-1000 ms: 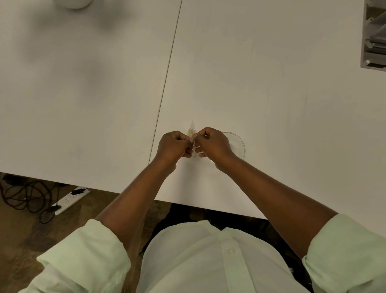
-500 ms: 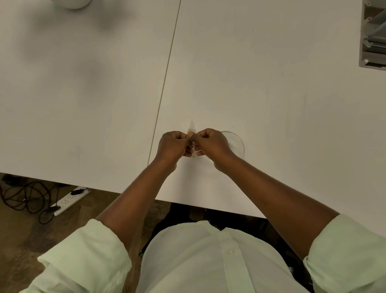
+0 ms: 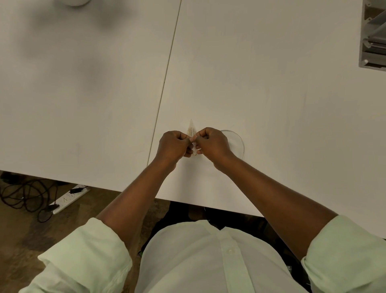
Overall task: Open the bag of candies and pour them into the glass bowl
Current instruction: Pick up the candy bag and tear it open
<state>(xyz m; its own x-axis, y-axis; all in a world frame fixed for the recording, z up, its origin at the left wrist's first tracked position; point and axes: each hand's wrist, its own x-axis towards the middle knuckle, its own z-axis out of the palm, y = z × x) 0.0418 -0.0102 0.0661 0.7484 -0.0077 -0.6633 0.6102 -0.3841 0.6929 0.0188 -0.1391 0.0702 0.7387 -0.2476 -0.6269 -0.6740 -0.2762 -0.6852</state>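
Note:
A small clear bag of candies (image 3: 192, 130) stands edge-on between my two hands, just above the white table. My left hand (image 3: 174, 145) pinches its left side and my right hand (image 3: 212, 143) pinches its right side, fingertips nearly touching. The bag's lower part is hidden by my fingers. The glass bowl (image 3: 240, 142) sits on the table right behind my right hand, which covers its left half.
The white table (image 3: 271, 100) has a seam (image 3: 167, 71) running away from me left of my hands. A metal frame (image 3: 373, 35) sits at the far right, a white round object (image 3: 73, 2) at the top left. Cables and a power strip (image 3: 69, 197) lie on the floor.
Both hands stay pinched on the bag at the same spot; only slight finger shifts show.

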